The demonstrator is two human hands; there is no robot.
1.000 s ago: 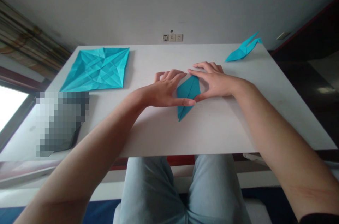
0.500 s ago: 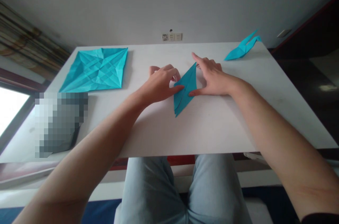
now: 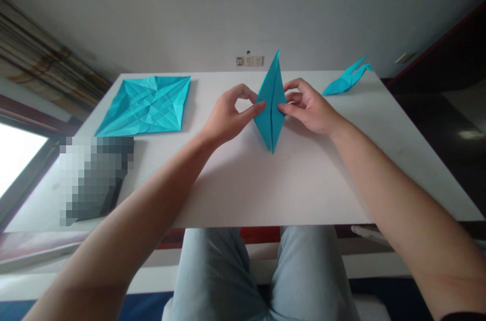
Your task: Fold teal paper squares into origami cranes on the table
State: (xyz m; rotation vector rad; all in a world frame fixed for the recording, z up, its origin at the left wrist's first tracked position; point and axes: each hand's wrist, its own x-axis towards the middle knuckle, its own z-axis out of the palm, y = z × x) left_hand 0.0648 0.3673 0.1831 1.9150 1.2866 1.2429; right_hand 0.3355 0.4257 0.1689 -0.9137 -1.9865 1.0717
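Note:
A folded sheet of turquoise origami paper (image 3: 271,88), shaped like a tall narrow diamond, is held up in front of me over the table. A slit runs down its middle and parts the lower half into two points. My left hand (image 3: 233,113) pinches its left corner, thumb on the near face and fingers behind. On the opposite corner my right hand (image 3: 308,108) grips the same way, its fingertips partly hidden by the paper.
On the white table (image 3: 235,194), a creased turquoise sheet (image 3: 148,106) lies at the far left. A folded turquoise paper crane (image 3: 347,80) rests at the far right. A pixelated grey object (image 3: 96,179) is near the left edge. Wall sockets (image 3: 249,61) are behind the table.
The folded paper has been raised and turned from a slant to nearly upright, its face now toward me. Both hands have shifted with it and now hold its side corners.

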